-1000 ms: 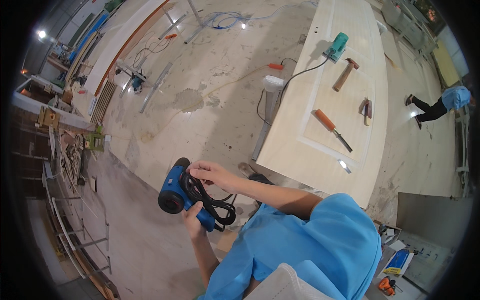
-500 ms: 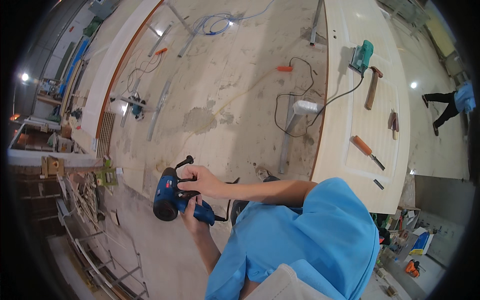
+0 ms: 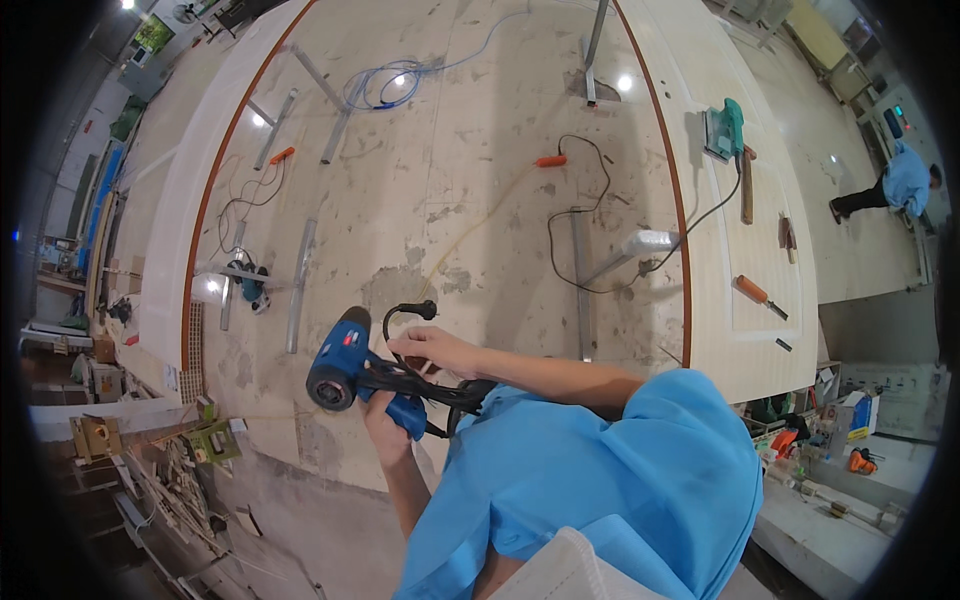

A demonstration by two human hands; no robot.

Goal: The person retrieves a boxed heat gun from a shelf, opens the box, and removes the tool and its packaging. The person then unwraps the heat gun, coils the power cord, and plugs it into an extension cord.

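Note:
A blue heat gun [image 3: 343, 352] with a dark nozzle is in front of my body. My left hand [image 3: 384, 420] is wrapped round its handle, and part of the grip shows below the fingers. A gathered bundle of black cord [image 3: 418, 383] runs from beside the gun toward my blue sleeve. My right hand [image 3: 437, 350] is closed on this cord; its fingertips are partly hidden among the strands. From that hand a loop of cord sticks up, ending in a black plug [image 3: 427, 309].
On the right, a pale door panel [image 3: 745, 300] bears a green sander [image 3: 724, 130], a hammer [image 3: 748, 190] and an orange-handled chisel [image 3: 760, 295]. Another panel [image 3: 170, 230] stands left. An orange connector [image 3: 550, 161], cords and metal trestle legs [image 3: 302, 285] lie between. A person [image 3: 905, 180] is far right.
My right hand has drawn away from the heat gun to the right, and the cord bundle now shows plainly. The plug has moved right too. The whole view has shifted slightly.

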